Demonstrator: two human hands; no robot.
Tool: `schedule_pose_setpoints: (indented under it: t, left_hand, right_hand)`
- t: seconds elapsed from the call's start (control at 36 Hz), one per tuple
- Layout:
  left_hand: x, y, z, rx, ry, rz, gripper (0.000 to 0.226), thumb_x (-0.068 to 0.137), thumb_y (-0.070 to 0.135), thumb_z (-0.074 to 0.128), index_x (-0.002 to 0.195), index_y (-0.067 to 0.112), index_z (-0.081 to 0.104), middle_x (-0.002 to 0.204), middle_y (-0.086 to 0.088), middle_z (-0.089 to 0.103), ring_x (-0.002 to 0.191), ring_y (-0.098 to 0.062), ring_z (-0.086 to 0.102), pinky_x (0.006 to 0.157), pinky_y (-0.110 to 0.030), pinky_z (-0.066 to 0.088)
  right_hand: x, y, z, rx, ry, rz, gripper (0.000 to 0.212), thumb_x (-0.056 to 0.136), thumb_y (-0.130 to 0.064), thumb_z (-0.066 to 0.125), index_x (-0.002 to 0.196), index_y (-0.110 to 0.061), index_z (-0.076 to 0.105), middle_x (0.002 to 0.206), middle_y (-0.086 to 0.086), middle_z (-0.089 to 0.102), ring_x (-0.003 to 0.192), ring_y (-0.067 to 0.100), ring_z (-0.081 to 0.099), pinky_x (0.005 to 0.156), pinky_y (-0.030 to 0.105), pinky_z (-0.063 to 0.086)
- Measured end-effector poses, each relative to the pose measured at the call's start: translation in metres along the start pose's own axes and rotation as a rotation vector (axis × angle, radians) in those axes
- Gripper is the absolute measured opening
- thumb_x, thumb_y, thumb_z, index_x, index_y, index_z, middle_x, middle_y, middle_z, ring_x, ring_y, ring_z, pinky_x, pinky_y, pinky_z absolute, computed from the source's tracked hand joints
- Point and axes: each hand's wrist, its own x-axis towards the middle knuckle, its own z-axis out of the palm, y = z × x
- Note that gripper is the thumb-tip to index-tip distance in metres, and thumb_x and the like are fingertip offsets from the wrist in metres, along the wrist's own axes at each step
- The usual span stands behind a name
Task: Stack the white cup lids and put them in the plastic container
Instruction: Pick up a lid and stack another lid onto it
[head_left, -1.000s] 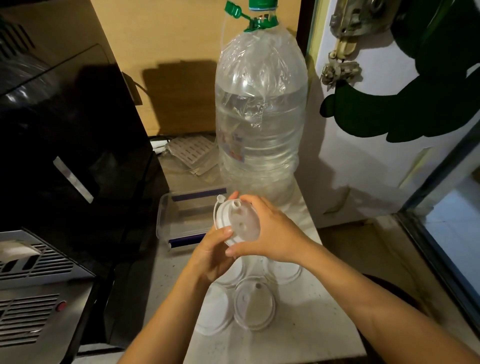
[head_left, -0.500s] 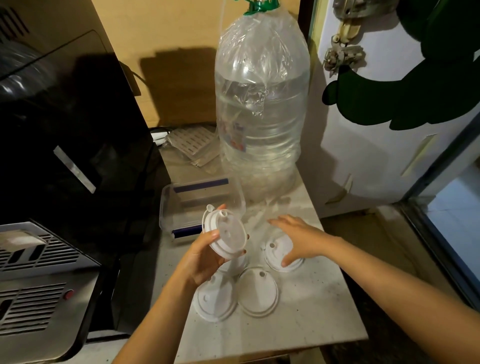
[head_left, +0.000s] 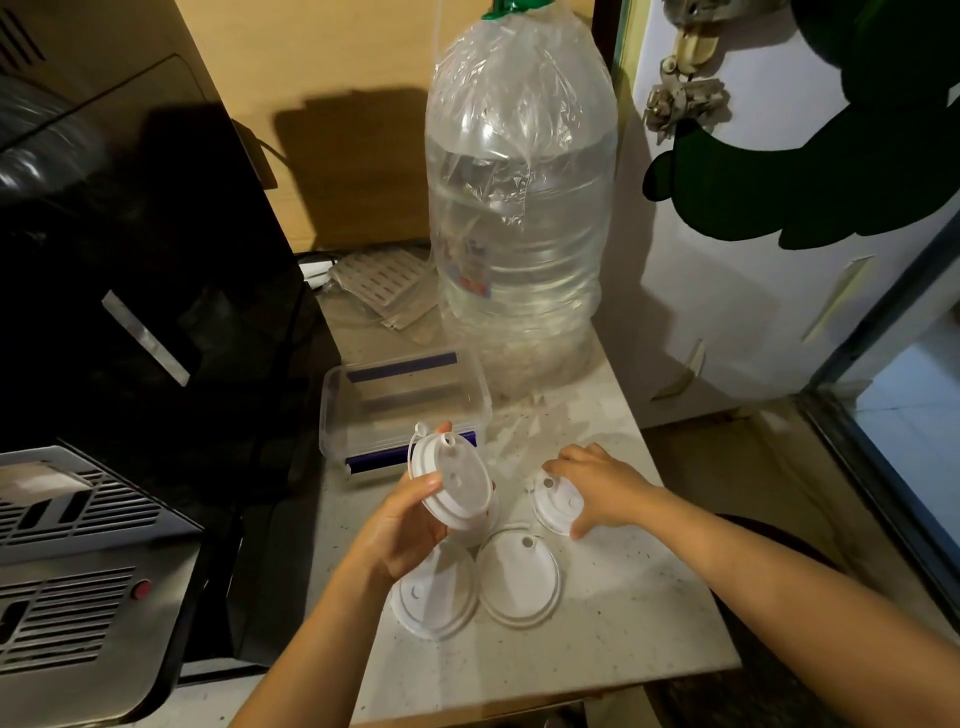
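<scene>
My left hand (head_left: 402, 525) holds a small stack of white cup lids (head_left: 457, 483) tilted above the counter. My right hand (head_left: 602, 486) rests spread over another white lid (head_left: 550, 501) lying on the counter, fingers touching it. Two more lids lie flat in front: one (head_left: 434, 597) partly under my left hand, one (head_left: 519, 579) beside it. A further lid is partly hidden beneath the held stack. The clear plastic container (head_left: 332, 410) with blue clips stands open just behind my left hand.
A large water bottle (head_left: 519, 218) wrapped in plastic stands behind the container. A black appliance (head_left: 135, 291) and a metal machine (head_left: 78, 561) border the counter's left. The counter edge (head_left: 545, 696) runs near me; floor and a door lie to the right.
My right hand let go of the held stack and dropped to the lid on the counter's right. The left hand keeps the stack, lowered slightly.
</scene>
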Motion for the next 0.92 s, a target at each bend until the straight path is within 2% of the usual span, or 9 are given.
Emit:
schedule_pose_setpoints:
  t: [0.14,0.25,0.36,0.44,0.53,0.67,0.75,0.83,0.92]
  left_hand:
    - [-0.001,-0.002,0.001,-0.021,0.018,-0.012,0.097,0.026,0.044,0.089,0.115,0.039,0.050,0.122,-0.009,0.049,0.104,-0.027,0.053,0.067,-0.030,0.057]
    - [-0.001,-0.002,0.001,-0.017,0.026,-0.011,0.099,0.025,0.043,0.090,0.115,0.039,0.050,0.121,-0.008,0.051,0.102,-0.026,0.055,0.068,-0.030,0.057]
    - [0.000,0.001,0.004,0.029,0.052,-0.004,0.109,0.023,0.045,0.090,0.121,0.038,0.045,0.122,-0.008,0.051,0.103,-0.026,0.054,0.077,-0.036,0.049]
    - [0.001,0.004,0.008,0.048,0.056,0.019,0.117,0.022,0.046,0.090,0.128,0.037,0.040,0.120,-0.007,0.052,0.105,-0.027,0.054,0.078,-0.037,0.049]
    - [0.001,0.010,0.014,0.083,0.045,0.060,0.113,0.024,0.047,0.089,0.125,0.038,0.040,0.124,-0.006,0.051,0.108,-0.025,0.055,0.080,-0.035,0.052]
    - [-0.001,0.020,0.028,0.114,0.003,0.131,0.109,0.030,0.049,0.088,0.125,0.038,0.038,0.134,-0.011,0.046,0.119,-0.033,0.050,0.097,-0.050,0.043]
    - [-0.001,0.024,0.035,0.117,-0.018,0.179,0.108,0.030,0.049,0.089,0.125,0.035,0.039,0.126,-0.009,0.055,0.110,-0.026,0.060,0.088,-0.042,0.054]
    - [-0.002,0.028,0.039,0.153,-0.035,0.221,0.115,0.031,0.049,0.089,0.131,0.027,0.036,0.118,-0.009,0.059,0.101,-0.021,0.065,0.074,-0.031,0.057]
    - [-0.003,0.028,0.039,0.167,-0.038,0.237,0.119,0.031,0.048,0.089,0.134,0.025,0.033,0.117,-0.008,0.060,0.102,-0.021,0.064,0.076,-0.030,0.056]
  right_hand:
    - [-0.003,0.002,-0.001,0.039,0.027,0.024,0.086,0.067,-0.030,0.079,0.138,-0.022,0.030,0.142,0.001,0.034,0.130,0.026,0.028,0.102,0.038,0.040]
    - [-0.007,0.004,-0.010,0.124,0.080,0.051,0.087,0.066,-0.031,0.079,0.138,-0.023,0.031,0.140,-0.001,0.036,0.129,0.024,0.029,0.100,0.036,0.040]
    - [-0.012,-0.002,-0.032,0.268,0.175,0.036,0.091,0.063,-0.033,0.082,0.138,-0.022,0.032,0.141,0.001,0.036,0.129,0.023,0.033,0.104,0.037,0.036]
    - [-0.018,-0.012,-0.053,0.424,0.250,-0.006,0.093,0.060,-0.031,0.084,0.138,-0.020,0.034,0.142,0.003,0.037,0.129,0.021,0.037,0.104,0.033,0.034]
    - [-0.027,-0.028,-0.070,0.614,0.281,-0.048,0.089,0.061,-0.028,0.083,0.136,-0.022,0.036,0.139,-0.001,0.040,0.122,0.016,0.041,0.097,0.030,0.037]
    - [-0.037,-0.055,-0.080,0.824,0.256,-0.104,0.080,0.064,-0.025,0.082,0.132,-0.027,0.040,0.121,-0.010,0.045,0.110,0.011,0.044,0.085,0.025,0.042]
    - [-0.038,-0.068,-0.079,0.879,0.247,-0.140,0.078,0.064,-0.025,0.082,0.131,-0.027,0.042,0.117,-0.012,0.047,0.107,0.008,0.047,0.074,0.015,0.042]
    - [-0.040,-0.078,-0.078,0.891,0.238,-0.175,0.076,0.064,-0.029,0.081,0.130,-0.027,0.043,0.118,-0.012,0.049,0.107,0.008,0.049,0.071,0.013,0.043]
    - [-0.042,-0.086,-0.079,0.890,0.251,-0.205,0.074,0.065,-0.028,0.081,0.128,-0.027,0.044,0.115,-0.012,0.049,0.105,0.007,0.048,0.070,0.012,0.043]
